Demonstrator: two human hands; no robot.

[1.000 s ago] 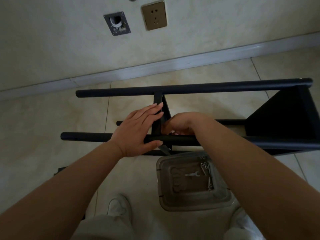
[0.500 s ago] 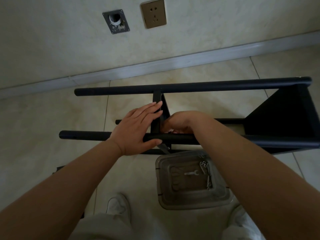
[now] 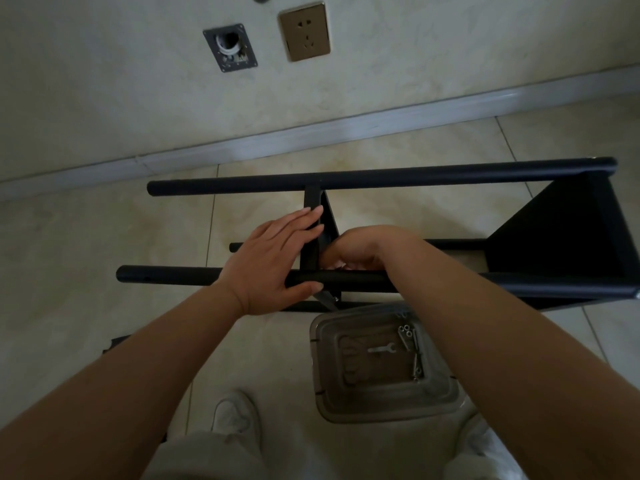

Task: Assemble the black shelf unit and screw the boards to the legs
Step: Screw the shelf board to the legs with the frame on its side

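Beside the matt black tubular legs [image 3: 415,176] lies a translucent, smooth plastic tray [image 3: 388,407] holding shiny metal screws [image 3: 408,336]; beneath the legs, glossy cream floor tiles [image 3: 86,244].

**Floor and what's on it**

You're standing on a beige tiled floor [image 3: 86,244] with thin grout lines; a pale skirting strip [image 3: 311,133] runs where it meets the wall. The black shelf unit [image 3: 561,244] lies on its side on the tiles, legs parallel to the wall, one board fitted at the right end and a second board edge-on near the middle. Just in front of it sits a clear plastic tray [image 3: 381,407] flat on the floor, holding a small flat spanner [image 3: 382,349] and a cluster of bolts [image 3: 410,344] along its right side. Your white shoe [image 3: 233,415] is planted left of the tray. A dark item [image 3: 116,342] at left is mostly hidden by your arm.
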